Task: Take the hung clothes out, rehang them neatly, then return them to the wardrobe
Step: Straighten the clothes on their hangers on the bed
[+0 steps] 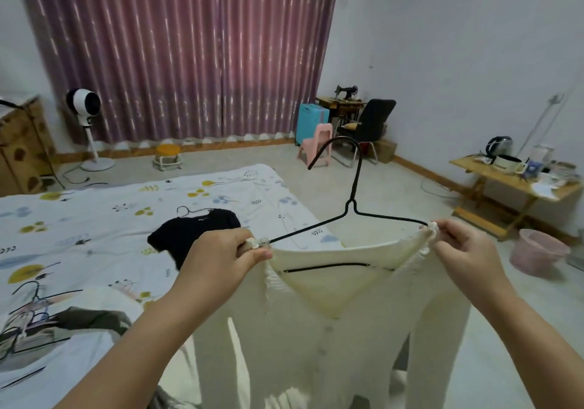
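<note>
Cream cardigan hangs on black wire hanger, held up in front of the bed. Left hand pinches one shoulder edge against the wire; right hand pinches the other. Black garment lies on the bed.

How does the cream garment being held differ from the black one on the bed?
The cream cardigan hangs in the air on a black hanger, pinched at its shoulders by the left hand and right hand; the black top lies crumpled on the bed, untouched. Both are on wire hangers.
</note>
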The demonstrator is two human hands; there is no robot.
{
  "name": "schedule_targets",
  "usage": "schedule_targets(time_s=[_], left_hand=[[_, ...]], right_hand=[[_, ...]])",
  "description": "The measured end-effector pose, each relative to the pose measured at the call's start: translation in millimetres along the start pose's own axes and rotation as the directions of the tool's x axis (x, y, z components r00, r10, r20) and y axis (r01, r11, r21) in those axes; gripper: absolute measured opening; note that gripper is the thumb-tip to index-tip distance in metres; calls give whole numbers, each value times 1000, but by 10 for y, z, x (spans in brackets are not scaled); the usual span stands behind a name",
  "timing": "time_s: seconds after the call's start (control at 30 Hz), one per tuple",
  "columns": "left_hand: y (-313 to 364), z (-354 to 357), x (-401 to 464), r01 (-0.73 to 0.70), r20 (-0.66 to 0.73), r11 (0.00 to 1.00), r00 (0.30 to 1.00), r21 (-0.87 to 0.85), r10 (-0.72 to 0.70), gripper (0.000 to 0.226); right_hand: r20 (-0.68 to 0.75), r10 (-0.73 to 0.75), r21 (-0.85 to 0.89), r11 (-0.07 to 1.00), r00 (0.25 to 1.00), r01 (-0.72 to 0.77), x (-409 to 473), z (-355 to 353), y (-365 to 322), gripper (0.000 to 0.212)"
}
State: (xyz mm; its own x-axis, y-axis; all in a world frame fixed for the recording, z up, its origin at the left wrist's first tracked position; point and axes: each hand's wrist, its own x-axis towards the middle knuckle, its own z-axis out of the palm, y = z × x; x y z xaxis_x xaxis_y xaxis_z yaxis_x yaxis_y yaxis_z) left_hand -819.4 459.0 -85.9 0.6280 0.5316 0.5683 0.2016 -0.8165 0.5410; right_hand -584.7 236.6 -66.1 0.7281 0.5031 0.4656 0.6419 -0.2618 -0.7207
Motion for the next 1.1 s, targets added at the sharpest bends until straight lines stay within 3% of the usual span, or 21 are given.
schedule_targets(time_s=[0.17,0.37,0.8,1.1], left_hand=[[-54,459,510,22,10,999,1000,25,-22,51],[-354,978,1234,55,-4,997,998,51,-55,53],[-1307,1865,2662,187,69,980,979,61,-191,50],[-2054,2351,3426,304,55,929,945,209,-321,48]], right_hand=[[-16,-34,-218,975,999,29,637,90,330,19],[14,-26,-324,946,1000,29,1464,366,696,17],[138,-66,-392,913,988,115,3252,1325,1504,15],[260,-117,-304,932,959,196,4409,2314,2027,21]])
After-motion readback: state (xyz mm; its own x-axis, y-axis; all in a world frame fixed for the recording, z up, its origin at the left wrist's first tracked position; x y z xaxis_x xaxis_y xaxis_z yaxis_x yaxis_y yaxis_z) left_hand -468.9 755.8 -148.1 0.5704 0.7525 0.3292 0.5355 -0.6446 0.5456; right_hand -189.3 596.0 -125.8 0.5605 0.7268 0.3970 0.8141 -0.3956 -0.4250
